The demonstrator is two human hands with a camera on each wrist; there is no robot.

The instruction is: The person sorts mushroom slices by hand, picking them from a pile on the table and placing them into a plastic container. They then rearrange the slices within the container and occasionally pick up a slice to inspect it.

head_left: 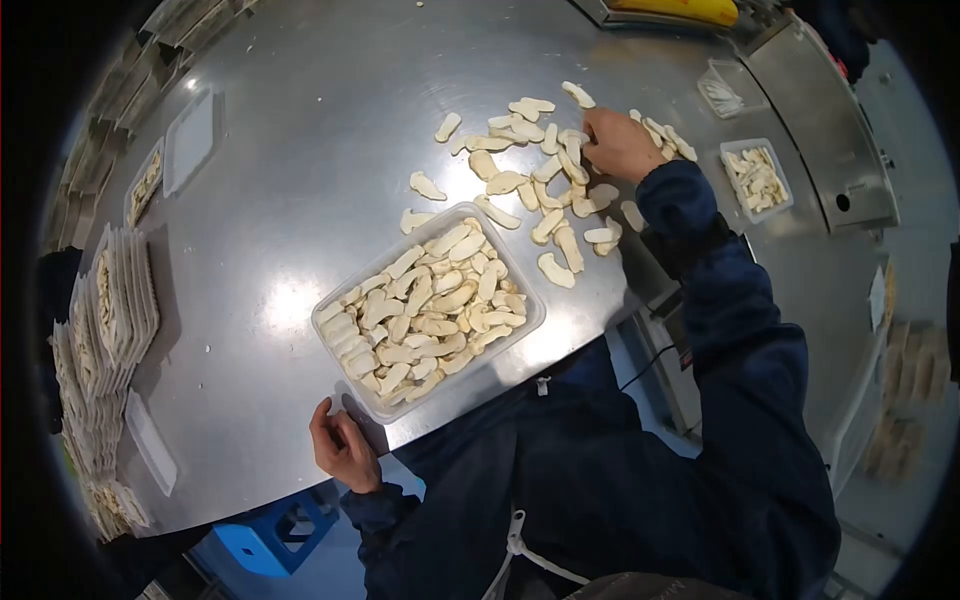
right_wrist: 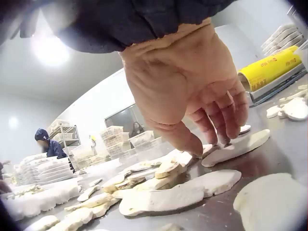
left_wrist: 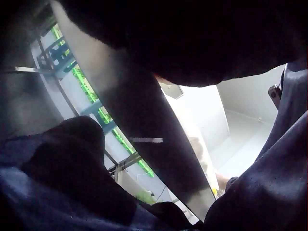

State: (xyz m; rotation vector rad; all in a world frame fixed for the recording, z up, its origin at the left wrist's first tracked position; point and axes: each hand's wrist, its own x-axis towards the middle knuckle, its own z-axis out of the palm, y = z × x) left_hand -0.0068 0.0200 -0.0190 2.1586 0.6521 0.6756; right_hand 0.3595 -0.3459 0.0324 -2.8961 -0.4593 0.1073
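Pale sliced mushrooms (head_left: 510, 182) lie scattered over the steel table near my right hand (head_left: 622, 147). In the right wrist view, that hand (right_wrist: 192, 91) reaches down with bent fingers, and thumb and fingertips close around a small mushroom slice (right_wrist: 209, 150). A longer slice (right_wrist: 236, 148) lies just beside the fingertips. The clear plastic tray (head_left: 537, 300) in front of me is filled with slices, lined up in a row along its left side. My left hand (head_left: 345, 450) rests at the table edge by the tray's near corner, fingers loosely curled and holding nothing; dark sleeve hides most of it in the left wrist view.
Stacked filled trays (head_left: 125, 310) stand at the left, beside an empty white tray (head_left: 190, 143). A smaller filled tray (head_left: 755, 180) sits at the right near a metal machine (head_left: 822, 125). A yellow roll (head_left: 680, 10) lies at the far edge. A blue stool (head_left: 265, 545) stands below.
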